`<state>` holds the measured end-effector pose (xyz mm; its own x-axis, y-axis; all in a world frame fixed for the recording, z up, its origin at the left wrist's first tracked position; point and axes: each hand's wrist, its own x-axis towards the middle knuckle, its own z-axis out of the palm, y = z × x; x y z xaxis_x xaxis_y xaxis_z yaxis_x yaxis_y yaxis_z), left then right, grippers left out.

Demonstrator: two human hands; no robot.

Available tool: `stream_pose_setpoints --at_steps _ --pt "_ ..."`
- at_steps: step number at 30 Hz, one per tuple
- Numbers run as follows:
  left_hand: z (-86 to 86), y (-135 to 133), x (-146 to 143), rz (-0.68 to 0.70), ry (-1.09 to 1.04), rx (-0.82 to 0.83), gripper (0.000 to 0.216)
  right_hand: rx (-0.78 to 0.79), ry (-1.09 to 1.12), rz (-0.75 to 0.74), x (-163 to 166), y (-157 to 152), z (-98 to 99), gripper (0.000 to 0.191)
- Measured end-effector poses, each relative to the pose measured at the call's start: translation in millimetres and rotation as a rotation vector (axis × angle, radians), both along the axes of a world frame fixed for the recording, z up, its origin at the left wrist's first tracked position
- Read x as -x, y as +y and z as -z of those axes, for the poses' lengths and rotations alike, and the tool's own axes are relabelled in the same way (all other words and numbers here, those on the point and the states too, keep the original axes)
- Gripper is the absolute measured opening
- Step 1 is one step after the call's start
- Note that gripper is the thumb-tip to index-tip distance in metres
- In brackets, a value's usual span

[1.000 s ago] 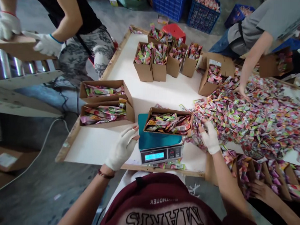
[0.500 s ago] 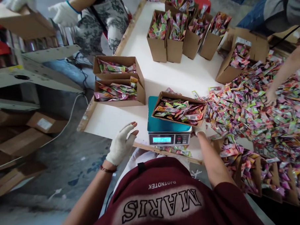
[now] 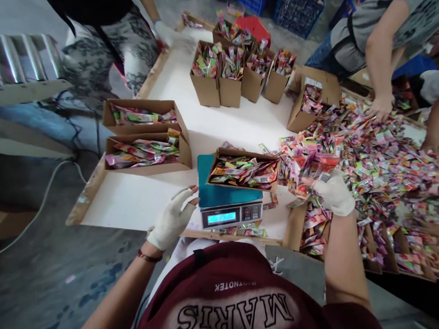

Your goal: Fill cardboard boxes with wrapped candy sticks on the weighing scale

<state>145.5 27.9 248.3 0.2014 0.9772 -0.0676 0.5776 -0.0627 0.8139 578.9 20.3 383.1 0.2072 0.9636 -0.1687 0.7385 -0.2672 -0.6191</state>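
Filled box [image 3: 275,183] on the scale [image 3: 230,200], packets [image 3: 324,164] in the right hand [image 3: 335,195]

We find the open-topped box lying on the scale's teal plate, toward its far right part, its right end appearing to reach past the plate. We judge it is set there so that the scale bears it while the near display [image 3: 222,217] is left uncovered. The display is lit; we cannot read its digits with certainty.

The right hand, in a white glove with bare fingertips, is raised just right of the box. Its fingers appear closed around several packets, which hide part of the grip; we take them to be bunched so that one hand can carry several.

The left hand [image 3: 171,219], gloved alike, is just beside the scale's left edge. Its fingers are spread and grip nothing; we cannot tell whether they touch the plate.

At left, two filled boxes [image 3: 150,170] lie close together on the white surface [image 3: 125,206], well apart from the loose pile [image 3: 382,152], presumably to avoid mixing. The upright boxes [image 3: 230,93] at the far side stand closely grouped, we judge for mutual support. Another person's hand [image 3: 381,107] touches the pile at far right.
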Motion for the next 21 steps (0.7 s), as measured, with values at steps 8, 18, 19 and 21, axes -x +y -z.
stream_pose_setpoints --at_steps 8,18,19,21 --pt "-5.2 -3 0 0.016 0.0 -0.04 0.048 0.015 0.013 -0.656 141 100 39.6 0.023" --pt "4.7 -21 26 -0.095 0.011 0.028 0.053 -0.062 0.14 -0.666 85 83 32.2 0.045" --pt "5.0 -20 25 -0.088 0.012 0.029 0.053 -0.117 0.203 -0.58 73 75 30.2 0.044" --pt "4.1 -19 21 -0.075 0.01 0.031 0.052 -0.246 0.302 -0.258 54 58 37.2 0.038"
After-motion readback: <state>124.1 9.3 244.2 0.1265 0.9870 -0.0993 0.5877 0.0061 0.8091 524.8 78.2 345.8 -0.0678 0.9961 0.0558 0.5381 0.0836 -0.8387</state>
